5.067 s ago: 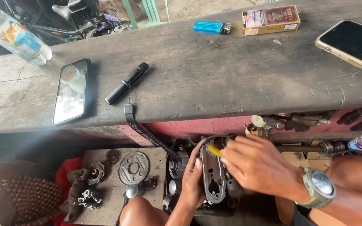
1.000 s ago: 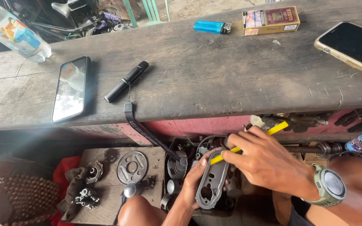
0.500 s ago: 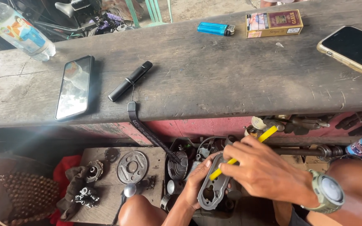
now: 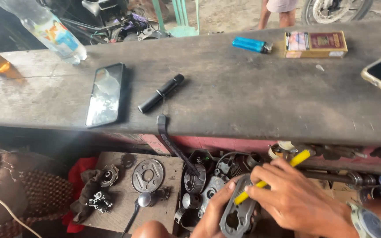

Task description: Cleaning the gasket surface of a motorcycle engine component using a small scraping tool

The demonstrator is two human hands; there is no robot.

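Here the step in hand appears to be working the face of a grey metal cover plate (image 4: 239, 214) with a yellow-handled tool (image 4: 272, 176), probably scraping or prying at its edge. The plate sits low in the view, at about 5 o'clock from the frame centre, below the front edge of the bench (image 4: 243, 101) and above a cluster of dark engine parts (image 4: 208, 180).

The left hand (image 4: 212, 211) is closed around the plate's left edge and steadies it from below. The right hand (image 4: 294, 198) is clenched around the tool in a pen-like grip, with a wristwatch (image 4: 367, 222) on that wrist.

The tool's long axis runs from 2 o'clock, where the yellow handle end shows, down to 8 o'clock, where its working end meets the plate. The tip itself is too small to tell apart. The plate's long axis runs roughly 12 to 6 o'clock, leaning slightly toward 1 o'clock, with its holed face turned up to the camera.

The next move likely calls for a firm left-hand hold and a shallow, controlled tool angle, so that the tip does not slip off the plate toward the fingers.

On the bench lie a phone (image 4: 106, 93) and a black cylindrical tool (image 4: 160, 93), well apart from the hands.
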